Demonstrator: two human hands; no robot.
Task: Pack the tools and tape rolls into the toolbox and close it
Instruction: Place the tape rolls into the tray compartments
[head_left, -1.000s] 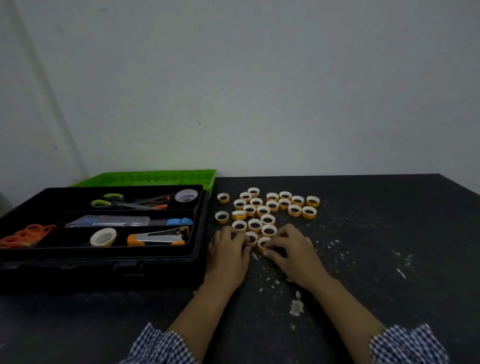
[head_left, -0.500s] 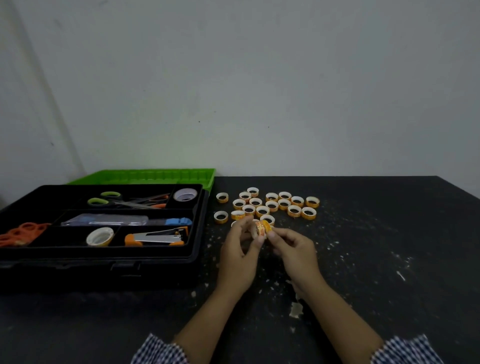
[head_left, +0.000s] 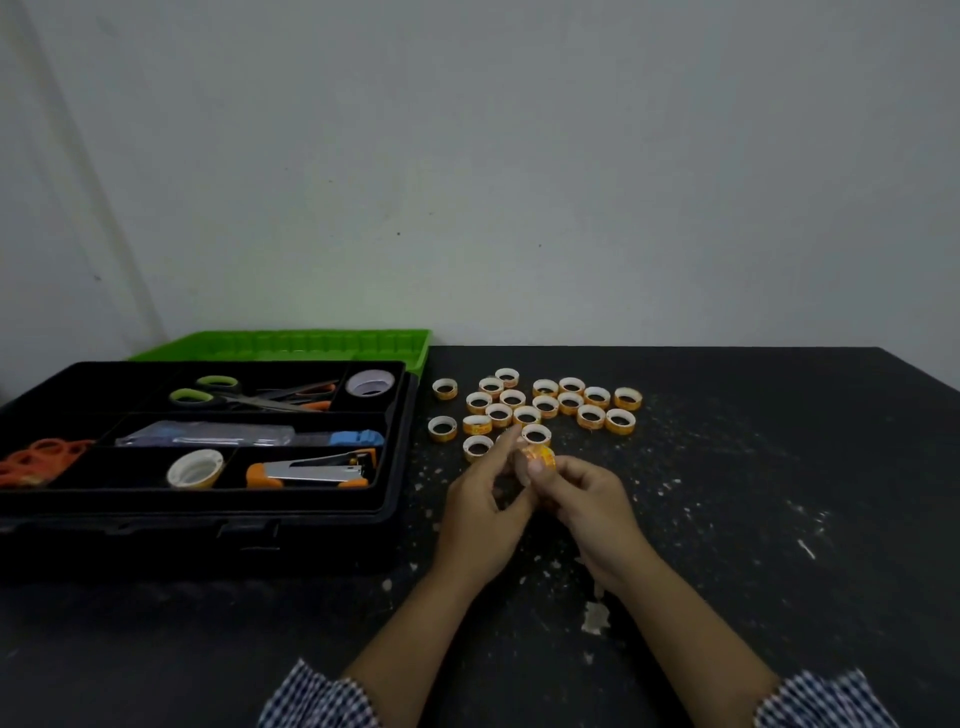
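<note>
Toolbox (head_left: 208, 512) stands open with tools (head_left: 306, 470) stowed; some twenty rolls (head_left: 545, 404) lie on the bench (head_left: 779, 467), left hand (head_left: 480, 501) and right hand (head_left: 592, 501) pinching one stack (head_left: 540, 458).

Looks like a plain workroom: scuffed black counter (head_left: 779, 519) flecked with white bits, bare pale wall (head_left: 519, 156), open toolbox (head_left: 208, 540) holding scissors (head_left: 249, 397).

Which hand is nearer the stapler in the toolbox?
Left. The left hand is just right of the toolbox holding the stapler; the right hand is farther right; both pinch an orange tape roll.
</note>
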